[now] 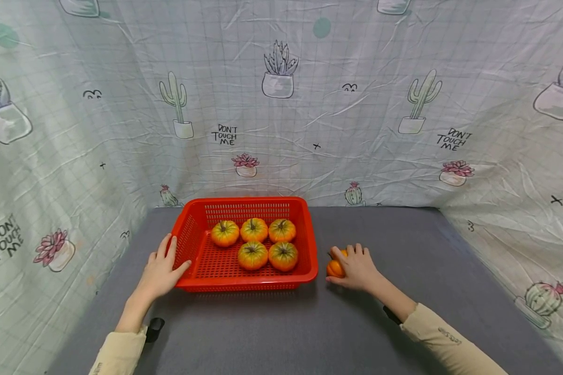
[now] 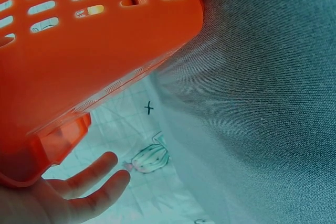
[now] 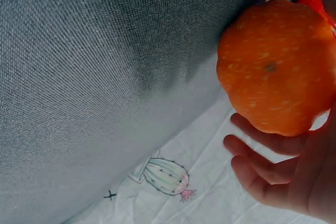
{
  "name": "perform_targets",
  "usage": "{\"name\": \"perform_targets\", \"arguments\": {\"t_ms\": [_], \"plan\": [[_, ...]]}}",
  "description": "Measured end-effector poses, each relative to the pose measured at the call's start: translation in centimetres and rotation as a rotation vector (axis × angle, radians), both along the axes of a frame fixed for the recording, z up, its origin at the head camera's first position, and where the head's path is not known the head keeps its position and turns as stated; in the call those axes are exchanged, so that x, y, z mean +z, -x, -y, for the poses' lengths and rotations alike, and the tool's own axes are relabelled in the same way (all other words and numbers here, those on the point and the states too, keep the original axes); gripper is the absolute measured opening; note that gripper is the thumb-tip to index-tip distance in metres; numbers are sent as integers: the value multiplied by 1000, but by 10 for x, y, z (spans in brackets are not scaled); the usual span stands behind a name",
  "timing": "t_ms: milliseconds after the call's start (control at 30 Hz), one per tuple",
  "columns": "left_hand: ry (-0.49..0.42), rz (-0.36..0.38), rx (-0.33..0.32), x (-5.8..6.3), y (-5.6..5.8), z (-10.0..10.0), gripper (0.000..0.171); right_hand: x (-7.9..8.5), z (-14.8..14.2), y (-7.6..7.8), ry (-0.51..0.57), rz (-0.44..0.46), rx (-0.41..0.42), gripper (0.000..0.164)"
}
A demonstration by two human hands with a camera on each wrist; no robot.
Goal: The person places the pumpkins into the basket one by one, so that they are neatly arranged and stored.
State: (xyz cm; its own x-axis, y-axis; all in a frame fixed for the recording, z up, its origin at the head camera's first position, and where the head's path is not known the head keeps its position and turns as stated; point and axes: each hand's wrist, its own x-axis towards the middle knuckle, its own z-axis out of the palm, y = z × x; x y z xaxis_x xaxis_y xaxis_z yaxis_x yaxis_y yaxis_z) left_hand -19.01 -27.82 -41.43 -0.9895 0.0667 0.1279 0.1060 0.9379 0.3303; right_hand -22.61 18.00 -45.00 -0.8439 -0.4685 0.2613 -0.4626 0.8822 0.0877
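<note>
A red plastic basket (image 1: 244, 281) with slotted walls holds several small yellow-orange pumpkins (image 1: 253, 255). My left hand (image 1: 161, 271) rests at the left front corner of its rim, fingers extended along the outside and thumb toward the inside. In the left wrist view, two fingers (image 2: 100, 182) reach out past the basket wall (image 2: 121, 35). To the right of the basket, my right hand (image 1: 356, 268) holds another orange pumpkin (image 1: 335, 269) from above. Its underside faces the right wrist view, with fingers curved along one side.
Grey cloth (image 1: 262, 333) covers the table. A white curtain (image 1: 319, 125) printed with potted cacti hangs behind and along both sides. Dark straps or devices sit at both wrists, one showing by the left sleeve (image 1: 122, 349).
</note>
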Motion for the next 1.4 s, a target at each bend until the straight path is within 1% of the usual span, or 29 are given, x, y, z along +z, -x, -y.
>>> {"name": "perform_targets", "arguments": {"t_ms": [100, 200, 367, 567, 667, 867, 1067, 1233, 1400], "plan": [[-3, 7, 2, 0, 0, 0, 76, 0, 0, -1, 7, -18, -10, 61], [-2, 8, 5, 1, 0, -1, 76, 1, -1, -2, 1, -13, -2, 62], [0, 5, 1, 1, 0, -1, 76, 2, -2, -2, 6, 45, 1, 66], [2, 3, 7, 0, 0, 0, 76, 7, -3, -4, -8, 117, -20, 84], [0, 2, 6, 0, 0, 0, 76, 11, -5, -6, -19, 126, -15, 83], [2, 4, 3, -1, 1, 0, 76, 7, -8, -7, -28, 111, -8, 80], [-3, 2, 10, -1, 0, 0, 76, 2, -10, -5, 0, 69, 26, 78], [-4, 3, 10, 1, -1, -2, 76, 0, -11, -3, -4, 35, 42, 72], [-1, 10, 11, 1, -1, -2, 76, 1, -9, -3, -3, 8, 53, 76]]}}
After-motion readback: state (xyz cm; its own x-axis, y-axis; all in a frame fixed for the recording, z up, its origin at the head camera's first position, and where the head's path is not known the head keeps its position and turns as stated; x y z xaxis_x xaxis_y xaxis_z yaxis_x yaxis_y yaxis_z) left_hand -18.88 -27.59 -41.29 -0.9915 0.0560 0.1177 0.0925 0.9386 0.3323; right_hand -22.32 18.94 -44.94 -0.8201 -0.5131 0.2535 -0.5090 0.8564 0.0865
